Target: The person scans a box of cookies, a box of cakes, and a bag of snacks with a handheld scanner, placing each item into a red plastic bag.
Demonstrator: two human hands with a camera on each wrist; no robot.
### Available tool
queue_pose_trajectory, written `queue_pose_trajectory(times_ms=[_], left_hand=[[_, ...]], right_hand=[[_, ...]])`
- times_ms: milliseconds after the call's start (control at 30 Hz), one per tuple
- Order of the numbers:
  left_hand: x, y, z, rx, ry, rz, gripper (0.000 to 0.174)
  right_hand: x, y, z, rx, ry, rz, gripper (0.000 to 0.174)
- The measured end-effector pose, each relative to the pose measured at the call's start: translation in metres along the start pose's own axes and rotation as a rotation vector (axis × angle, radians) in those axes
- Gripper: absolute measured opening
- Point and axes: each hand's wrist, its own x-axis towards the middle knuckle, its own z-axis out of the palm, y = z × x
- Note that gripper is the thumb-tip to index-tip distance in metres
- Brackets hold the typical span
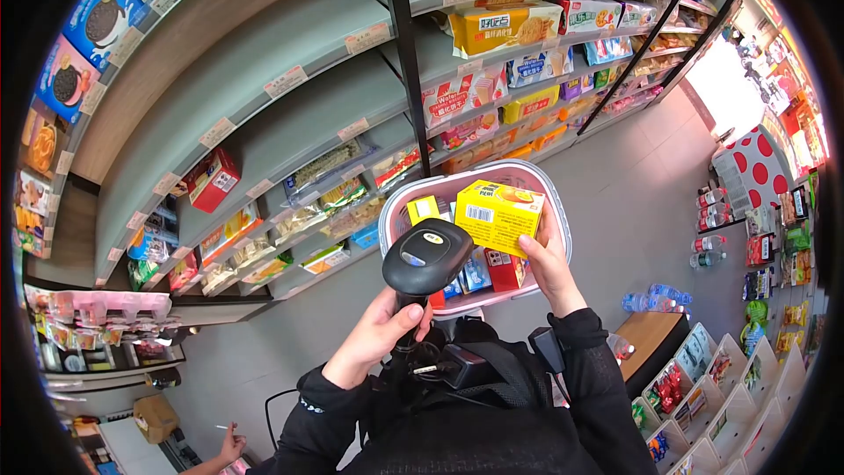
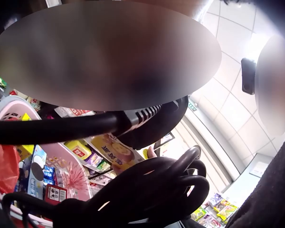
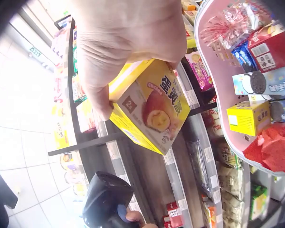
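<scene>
Head view: the right hand [image 1: 552, 266] grips one yellow box [image 1: 498, 215] over one pink basket [image 1: 387, 222], thumb and fingers closed on its sides. The left hand [image 1: 374, 336] curls round one black scanner [image 1: 428, 258] — its head beside the box. The right wrist view shows "蛋黄" and "2" on the box; the basket holds one yellow carton [image 3: 249, 118], one barcoded red carton [image 3: 271, 50] and more. One shelf packet [image 1: 507, 28] reads "好吃点" — another [image 1: 464, 97], "Wafer".
</scene>
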Motion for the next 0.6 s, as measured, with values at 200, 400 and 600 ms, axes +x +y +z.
queue_pose_trajectory(times_ms=[200,400,600], left_hand=[[-0.001,0.0,-0.005,0.011,-0.136,0.031,0.049],[-0.008,-0.002,-0.012,0.063,0.018,0.01,0.059],[-0.005,-0.027,-0.029,0.003,0.114,-0.022,0.055]], right_hand=[[-0.003,-0.003,0.002,0.005,0.018,-0.018,0.087],[-0.017,0.015,-0.02,0.053,0.074,0.057,0.081],[-0.028,0.045,-0.054,-0.04,-0.005,0.319,0.084]])
